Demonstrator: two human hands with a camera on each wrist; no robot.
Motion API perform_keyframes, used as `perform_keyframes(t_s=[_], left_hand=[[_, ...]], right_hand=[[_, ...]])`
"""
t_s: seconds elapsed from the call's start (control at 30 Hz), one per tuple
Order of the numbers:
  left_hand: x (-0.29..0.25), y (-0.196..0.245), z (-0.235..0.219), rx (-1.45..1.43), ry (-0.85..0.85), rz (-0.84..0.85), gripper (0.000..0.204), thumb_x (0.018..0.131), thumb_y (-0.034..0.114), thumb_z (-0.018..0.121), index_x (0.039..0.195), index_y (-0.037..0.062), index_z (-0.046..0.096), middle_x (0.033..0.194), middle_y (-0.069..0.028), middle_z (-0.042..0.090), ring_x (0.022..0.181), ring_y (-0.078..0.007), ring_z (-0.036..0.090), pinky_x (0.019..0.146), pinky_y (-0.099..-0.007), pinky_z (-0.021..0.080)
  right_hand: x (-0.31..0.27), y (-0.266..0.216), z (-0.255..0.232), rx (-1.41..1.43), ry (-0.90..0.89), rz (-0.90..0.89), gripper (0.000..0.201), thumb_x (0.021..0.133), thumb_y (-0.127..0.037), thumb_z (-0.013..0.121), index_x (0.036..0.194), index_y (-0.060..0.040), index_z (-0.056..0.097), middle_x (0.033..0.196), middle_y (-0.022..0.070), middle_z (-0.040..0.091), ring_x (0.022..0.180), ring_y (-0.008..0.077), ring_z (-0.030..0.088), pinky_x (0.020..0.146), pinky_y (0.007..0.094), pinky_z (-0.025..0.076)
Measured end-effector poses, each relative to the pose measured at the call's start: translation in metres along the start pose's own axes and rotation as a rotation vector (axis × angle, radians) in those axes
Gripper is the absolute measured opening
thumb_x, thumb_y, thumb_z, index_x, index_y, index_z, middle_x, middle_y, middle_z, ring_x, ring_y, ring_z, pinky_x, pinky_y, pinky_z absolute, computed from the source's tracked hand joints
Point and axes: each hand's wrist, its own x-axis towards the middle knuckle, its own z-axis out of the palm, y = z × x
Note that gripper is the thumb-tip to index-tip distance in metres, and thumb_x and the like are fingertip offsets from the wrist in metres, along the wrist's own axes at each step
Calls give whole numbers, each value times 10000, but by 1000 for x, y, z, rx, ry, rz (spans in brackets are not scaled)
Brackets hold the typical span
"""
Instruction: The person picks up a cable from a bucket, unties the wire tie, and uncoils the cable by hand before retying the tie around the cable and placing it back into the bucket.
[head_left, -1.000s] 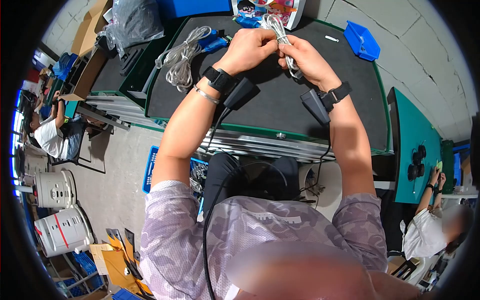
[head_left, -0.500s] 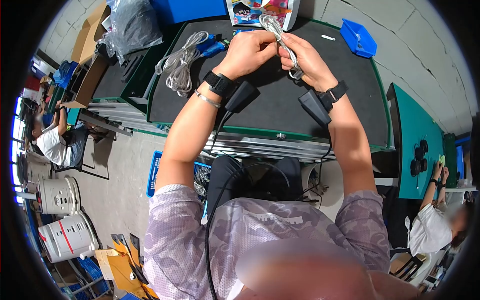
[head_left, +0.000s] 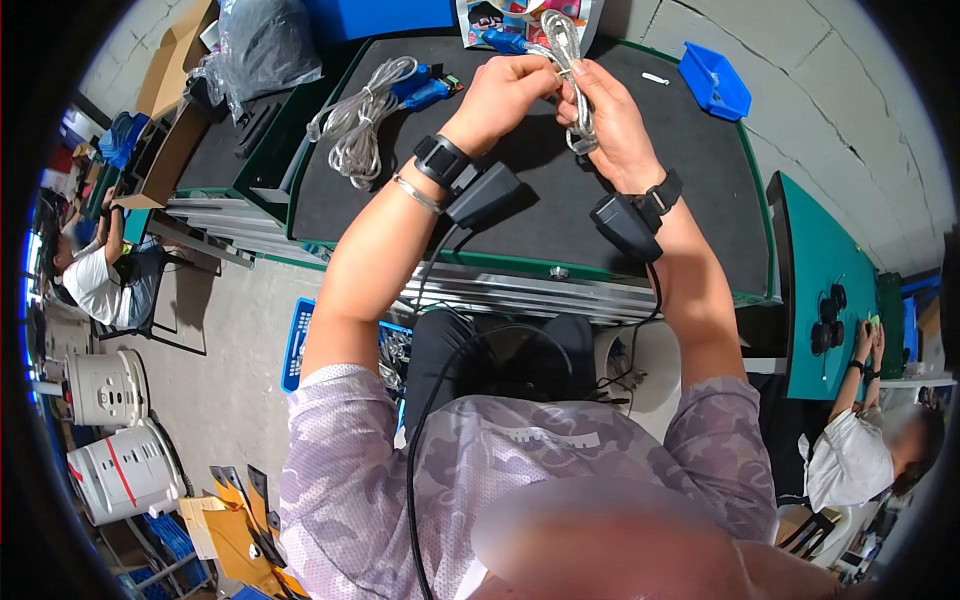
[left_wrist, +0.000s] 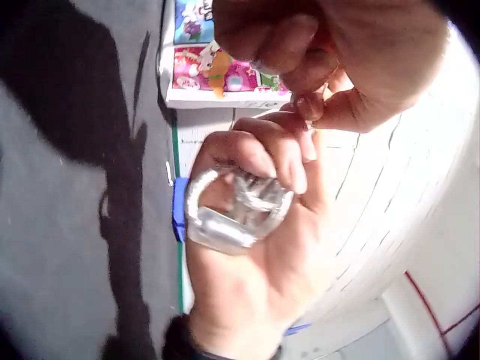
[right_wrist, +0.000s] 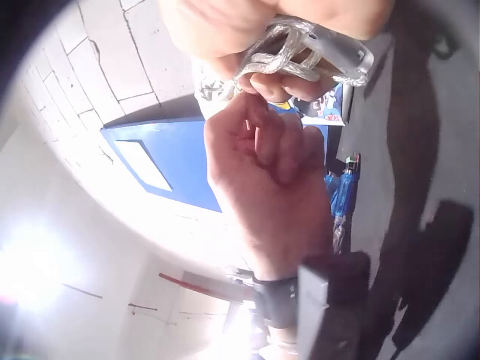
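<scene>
My right hand (head_left: 618,125) grips a coiled bundle of clear, silvery cable (head_left: 562,38), its loops standing out above and below the fingers. A blue plug (head_left: 506,41) juts from this bundle toward the left. At the bundle's middle, my left hand (head_left: 503,98) pinches a thin whitish tie (right_wrist: 250,129) between thumb and fingers; most of the tie is hidden by the fingertips. In the left wrist view the bundle's loop end (left_wrist: 240,210) shows inside the right hand's curled fingers. Another coiled cable bundle (head_left: 362,125) with blue plugs (head_left: 428,92) lies on the dark table mat (head_left: 660,200), left of my hands.
A blue tray (head_left: 715,80) and a small white piece (head_left: 655,79) lie at the back right. Behind the hands stands a printed bag (head_left: 480,22). To the left are a grey plastic bag (head_left: 265,50) and a cardboard box (head_left: 170,70). Other people sit at both sides.
The bundle has turned more upright in my right hand, its upper loop shifting right. The blue plug, mostly hidden half a second ago, now shows. My left fingers stay at the bundle's middle.
</scene>
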Motion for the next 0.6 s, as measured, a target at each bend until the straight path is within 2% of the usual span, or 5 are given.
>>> perform_keyframes(t_s=[0.13,0.23,0.33,0.43,0.6], left_hand=[[-1,-2,-6,-261,-92,-141,155,904,201,578,848,70,638,682,79,497,588,-26,349,526,-208,287],[-1,0,-8,111,-131,-89,210,951,228,543,928,46,645,696,41,542,601,-57,444,542,-215,358],[-4,9,-6,414,81,336,200,957,149,529,1087,40,633,826,-73,648,778,-164,637,676,-284,505],[-1,4,-4,560,126,565,222,875,46,614,1095,60,638,933,-77,666,828,-187,653,714,-303,523],[-1,3,-3,666,74,628,296,816,12,668,1103,77,634,992,-90,662,865,-223,659,731,-316,532]], right_hand=[[-1,-1,-1,-86,-33,-42,192,1001,-245,486,932,-66,496,747,-11,501,605,65,445,559,213,381],[0,-4,-6,-69,6,-28,180,1003,-241,477,953,-69,489,745,-12,496,601,61,444,560,213,385],[0,-5,-9,-15,4,-14,175,1002,-239,475,963,-69,490,744,-13,492,599,60,448,561,216,390],[0,-5,-8,11,7,7,169,1001,-233,475,970,-68,496,744,-14,492,595,59,450,562,218,394],[-1,-6,-11,10,30,30,161,1000,-223,472,975,-67,503,744,-18,492,590,60,446,561,219,395]])
